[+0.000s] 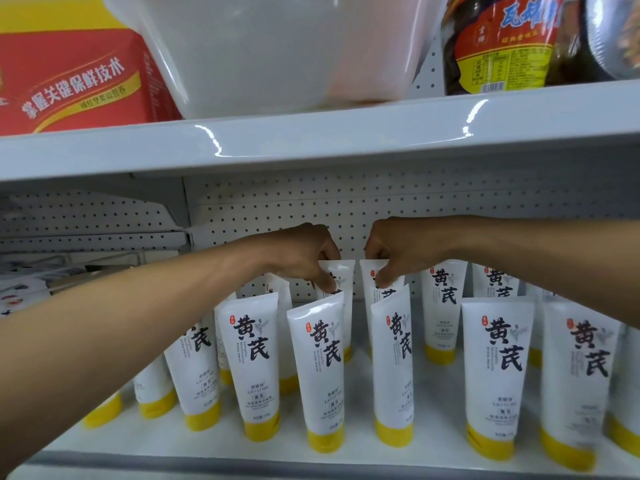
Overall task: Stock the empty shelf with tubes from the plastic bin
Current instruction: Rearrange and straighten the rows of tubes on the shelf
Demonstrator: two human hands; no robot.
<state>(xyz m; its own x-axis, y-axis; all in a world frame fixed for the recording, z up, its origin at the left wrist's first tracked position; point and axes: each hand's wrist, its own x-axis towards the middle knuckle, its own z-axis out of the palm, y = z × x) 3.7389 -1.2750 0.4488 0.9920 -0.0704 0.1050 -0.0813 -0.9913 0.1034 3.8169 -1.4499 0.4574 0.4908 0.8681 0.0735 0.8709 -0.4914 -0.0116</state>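
Observation:
Several white tubes with yellow caps stand cap-down in rows on the white shelf (pixel 221 455). My left hand (pixel 304 254) pinches the flat top of a tube (pixel 341 271) in the back row. Just to its right, my right hand (pixel 398 251) pinches the top of the neighbouring back-row tube (pixel 369 275). Both tubes stand upright behind the front-row tubes (pixel 322 372), which hide their lower halves. The translucent plastic bin (pixel 263 50) sits on the shelf above; its contents cannot be made out.
A red and yellow carton (pixel 69 84) stands left of the bin on the upper shelf (pixel 311 140), and jarred goods (pixel 502 43) stand at its right. A white pegboard (pixel 346 209) backs the lower shelf. More goods lie in the bay to the left (pixel 41 271).

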